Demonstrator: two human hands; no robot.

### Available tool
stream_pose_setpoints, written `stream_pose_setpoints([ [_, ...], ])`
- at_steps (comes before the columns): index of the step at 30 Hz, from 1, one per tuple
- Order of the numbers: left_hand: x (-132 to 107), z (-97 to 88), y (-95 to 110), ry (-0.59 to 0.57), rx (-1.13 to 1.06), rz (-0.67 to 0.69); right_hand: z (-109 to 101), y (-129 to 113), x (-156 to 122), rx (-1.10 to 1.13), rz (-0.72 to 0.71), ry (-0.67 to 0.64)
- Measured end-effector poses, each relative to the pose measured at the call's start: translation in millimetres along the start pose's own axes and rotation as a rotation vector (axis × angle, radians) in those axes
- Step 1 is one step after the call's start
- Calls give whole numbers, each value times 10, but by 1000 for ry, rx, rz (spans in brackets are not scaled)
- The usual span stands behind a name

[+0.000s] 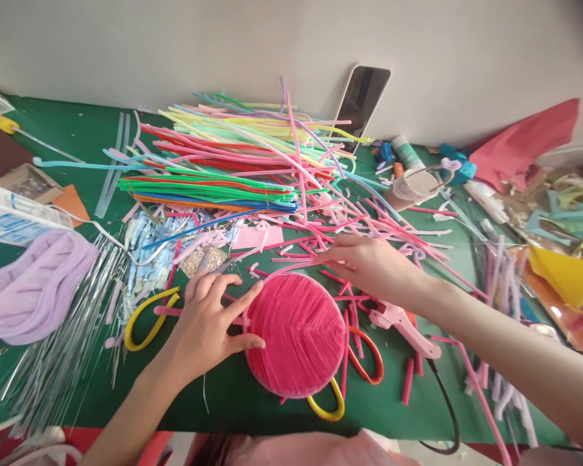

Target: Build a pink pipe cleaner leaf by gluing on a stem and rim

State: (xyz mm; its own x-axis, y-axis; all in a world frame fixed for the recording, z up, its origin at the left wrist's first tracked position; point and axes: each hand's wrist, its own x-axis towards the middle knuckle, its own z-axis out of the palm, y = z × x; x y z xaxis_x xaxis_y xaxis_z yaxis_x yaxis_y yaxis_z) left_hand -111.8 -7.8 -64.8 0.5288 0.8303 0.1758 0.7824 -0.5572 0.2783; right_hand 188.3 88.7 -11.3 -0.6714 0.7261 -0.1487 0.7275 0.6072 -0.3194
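A round disc wrapped in bright pink strands (pixel 296 336), with a leaf-like line pattern and a pale rim, lies in front of me. My left hand (pixel 214 317) grips its left edge between thumb and forefinger, by a pink fuzzy stem (pixel 168 311). Above the disc, my right hand (pixel 364 259) pinches a light pink pipe cleaner (pixel 291 266) that runs left along the disc's upper rim. Its fingertips are partly hidden. Grey pointed metal tips (pixel 203 261) show just beyond my left fingers. Below my right wrist lies a pink glue gun (pixel 403 329).
Bundled coloured pipe cleaners (pixel 208 191) and pink cut pieces cover the green table (pixel 223 404). A phone (pixel 364 97) leans on the wall. Yellow loop handles (pixel 148 323), silver strands (pixel 63 349), a lilac coil (pixel 34 285) and a small paper cup (pixel 412 186) lie around.
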Motion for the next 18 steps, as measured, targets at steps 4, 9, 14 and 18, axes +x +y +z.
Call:
stream_pose_setpoints([
  [4, 13, -7, 4, -2, -12, -2, 34, -35, -87, 38, 66, 15],
  [9, 17, -3, -2, -19, -8, 9, 96, -75, -160, 74, 82, 50],
  [14, 9, 0, -12, -14, -2, 12, 171, -119, -195, 48, 99, 64],
  [18, 9, -9, -14, -20, -2, 6, 203, -158, -224, 18, 144, 54],
])
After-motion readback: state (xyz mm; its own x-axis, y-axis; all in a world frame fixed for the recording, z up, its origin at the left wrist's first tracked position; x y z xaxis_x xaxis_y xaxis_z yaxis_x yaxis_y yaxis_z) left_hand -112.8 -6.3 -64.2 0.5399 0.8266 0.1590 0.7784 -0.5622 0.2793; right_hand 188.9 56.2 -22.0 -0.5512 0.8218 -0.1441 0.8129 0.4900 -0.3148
